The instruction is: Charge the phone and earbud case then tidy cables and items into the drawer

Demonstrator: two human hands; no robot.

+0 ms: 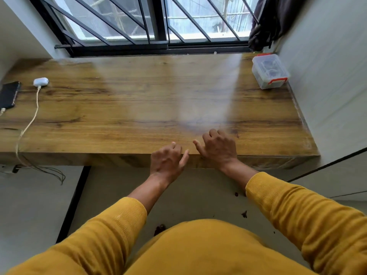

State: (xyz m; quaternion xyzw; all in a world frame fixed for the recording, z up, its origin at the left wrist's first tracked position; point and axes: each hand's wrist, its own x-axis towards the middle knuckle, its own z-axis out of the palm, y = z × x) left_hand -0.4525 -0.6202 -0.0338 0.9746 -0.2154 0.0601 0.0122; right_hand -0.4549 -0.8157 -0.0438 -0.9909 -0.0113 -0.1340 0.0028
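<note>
Wooden desk (139,108) had the phone (9,94) and earbud case (40,81) plugged in far left; my left hand (166,160) and right hand (218,147) sat loosely curled, gripping nothing, at its front edge.

- The counter (139,100) is wood-grain, brown with dark streaks, smooth, with a soft sheen where window light falls on it.
- The phone (9,94) at the far left has a glossy black face.
- The earbud case (40,81) beside it is smooth white plastic.
- The cable (32,118) plugged into the case looks braided, cream-coloured, matt.
- The storage box (269,71) at the far right is clear, slightly cloudy plastic with red plastic latches.
- The sleeves (297,211) are mustard knit cloth, ribbed at the cuffs.
- The window bars (127,22) are dark painted metal.
- The floor (35,205) is pale, smooth and matt.
</note>
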